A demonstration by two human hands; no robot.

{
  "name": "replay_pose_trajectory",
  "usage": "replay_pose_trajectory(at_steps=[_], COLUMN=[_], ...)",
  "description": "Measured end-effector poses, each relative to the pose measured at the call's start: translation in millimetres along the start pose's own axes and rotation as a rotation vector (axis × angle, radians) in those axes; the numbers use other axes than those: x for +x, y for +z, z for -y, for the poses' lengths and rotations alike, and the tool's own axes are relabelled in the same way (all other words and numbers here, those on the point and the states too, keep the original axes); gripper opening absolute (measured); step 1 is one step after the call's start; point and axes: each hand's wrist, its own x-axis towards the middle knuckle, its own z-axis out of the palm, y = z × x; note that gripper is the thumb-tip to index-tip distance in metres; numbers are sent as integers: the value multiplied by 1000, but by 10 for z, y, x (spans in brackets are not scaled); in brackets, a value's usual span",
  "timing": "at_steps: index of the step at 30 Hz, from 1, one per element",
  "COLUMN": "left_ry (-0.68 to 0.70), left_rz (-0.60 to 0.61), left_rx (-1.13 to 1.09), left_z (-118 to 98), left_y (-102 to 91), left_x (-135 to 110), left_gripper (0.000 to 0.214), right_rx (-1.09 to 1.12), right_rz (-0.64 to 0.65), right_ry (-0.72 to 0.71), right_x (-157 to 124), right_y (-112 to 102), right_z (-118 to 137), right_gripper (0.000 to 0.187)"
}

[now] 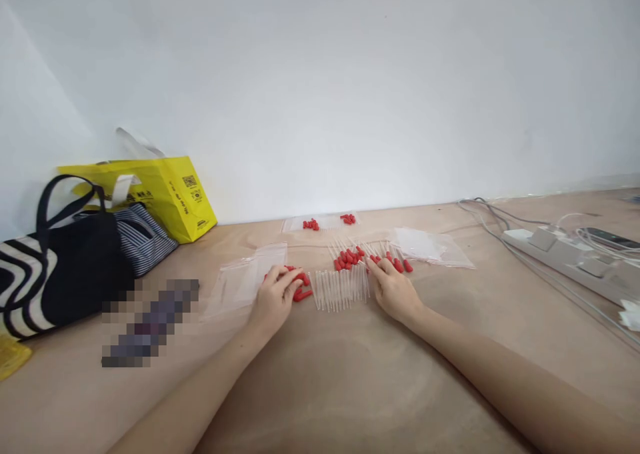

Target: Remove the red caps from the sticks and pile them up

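Observation:
A row of thin clear tubes [340,291] lies side by side on the wooden table. At its left, my left hand [274,299] is bent over a small pile of red rubber bulbs [301,295], its thumb and fingers closed on one of them. My right hand [395,293] is at the row's right end, fingers drawn together; what they hold, if anything, is hidden. Just behind the row lie droppers [349,259], clear tubes with red bulbs fitted on one end. More droppers [399,265] lie beyond my right fingers.
Clear plastic bags lie left [235,281] and right [433,246]. Another bag with red bulbs [311,225] is by the wall. Black [85,274] and yellow [193,201] bags stand left, near a pixelated object [153,324]. A power strip [565,261] with cables is right.

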Motion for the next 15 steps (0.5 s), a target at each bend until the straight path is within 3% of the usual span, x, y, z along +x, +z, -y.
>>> replay_pose_trajectory(at_steps=[7, 15], left_ry=[-429, -494], left_rz=[-13, 33], left_rx=[31, 41], left_z=[450, 537], left_y=[-151, -134], left_x=[37, 21], left_gripper=[19, 15], right_rx=[169, 302], right_rz=[10, -68], right_ry=[-13, -102], right_x=[62, 59], right_y=[182, 213], right_z=[-51, 81], right_gripper=[33, 21])
